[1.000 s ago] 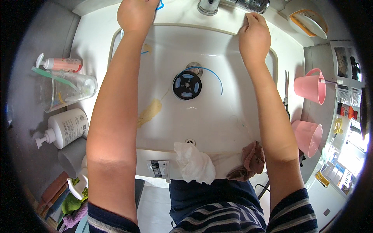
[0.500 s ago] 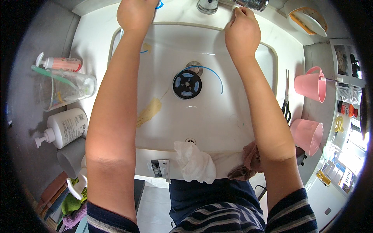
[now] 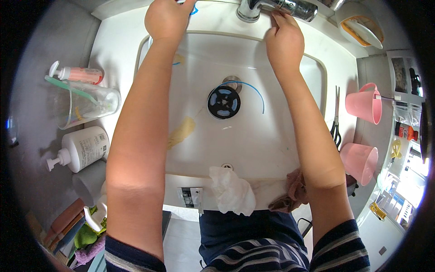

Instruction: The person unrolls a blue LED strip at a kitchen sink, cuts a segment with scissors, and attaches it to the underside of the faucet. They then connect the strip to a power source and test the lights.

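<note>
At the back left of the washbasin (image 3: 263, 156), my left hand (image 3: 166, 21) is closed, its fingertips cut off by the top edge. A small blue piece (image 3: 194, 9) shows beside these fingers; what they hold is unclear. My right hand (image 3: 285, 41) is on the back right rim, just below the chrome faucet (image 3: 285, 6). Its fingers are bent and pressed together; anything between them is hidden. Between my arms, a black reel (image 3: 224, 103) with blue on it lies in the basin near the metal drain (image 3: 232, 85). A loose blue strand (image 3: 257, 90) curves off it to the right.
Left of the basin lie a pink pump bottle (image 3: 81, 75), a clear cup (image 3: 102, 102) and a white pump bottle (image 3: 86, 148). On the right are scissors (image 3: 335, 129) and pink cups (image 3: 364, 105). White tissue (image 3: 232, 191) and a brown cloth (image 3: 292, 192) hang over the front edge.
The view has shifted slightly, so the basin and faucet appear lower and further right. My right hand's fingers have loosened a little from a tighter fist. The reel stays by the drain.
</note>
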Tool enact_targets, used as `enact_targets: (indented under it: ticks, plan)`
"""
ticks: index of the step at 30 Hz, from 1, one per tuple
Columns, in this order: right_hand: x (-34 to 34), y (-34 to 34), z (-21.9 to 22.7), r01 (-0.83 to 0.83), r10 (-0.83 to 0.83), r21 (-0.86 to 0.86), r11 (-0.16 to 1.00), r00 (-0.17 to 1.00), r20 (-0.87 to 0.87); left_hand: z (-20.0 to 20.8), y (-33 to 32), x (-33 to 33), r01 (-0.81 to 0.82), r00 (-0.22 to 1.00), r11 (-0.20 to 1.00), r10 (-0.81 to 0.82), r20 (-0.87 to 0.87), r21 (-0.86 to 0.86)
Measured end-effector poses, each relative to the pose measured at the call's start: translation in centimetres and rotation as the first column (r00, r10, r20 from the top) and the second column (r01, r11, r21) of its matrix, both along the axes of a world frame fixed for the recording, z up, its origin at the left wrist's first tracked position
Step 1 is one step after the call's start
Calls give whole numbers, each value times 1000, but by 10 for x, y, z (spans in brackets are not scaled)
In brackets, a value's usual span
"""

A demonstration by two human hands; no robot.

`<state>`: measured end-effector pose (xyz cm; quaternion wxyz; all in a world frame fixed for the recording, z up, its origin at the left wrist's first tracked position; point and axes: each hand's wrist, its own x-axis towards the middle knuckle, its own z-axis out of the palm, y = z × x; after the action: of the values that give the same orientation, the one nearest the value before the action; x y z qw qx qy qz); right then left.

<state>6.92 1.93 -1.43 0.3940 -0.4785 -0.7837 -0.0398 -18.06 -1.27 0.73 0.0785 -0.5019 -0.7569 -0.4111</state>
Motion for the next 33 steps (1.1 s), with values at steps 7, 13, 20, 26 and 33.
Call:
enact_targets:
  ticks: [7, 13, 20, 26, 33]
  plan:
    - [3, 2, 4, -18, 17, 18, 1000, 998, 55, 1, 1, -1, 9, 1000, 1000, -9, 3, 0]
    - [3, -4, 9, -1, 4, -26, 1000, 993, 119, -1, 0, 0, 6, 999, 1000, -5, -41, 25]
    - [5, -2, 9, -8, 11, -16, 1000, 985, 172, 4, 0, 2, -5, 1000, 1000, 5, -19, -3]
    - [10, -2, 3, -53, 51, 5, 999, 989, 136, 4, 0, 4, -20, 999, 1000, 19, -31, -9]
    - [44, 4, 14, -22, 29, -71, 997, 995, 93, 4, -2, 3, -25, 999, 1000, 24, -39, -19]
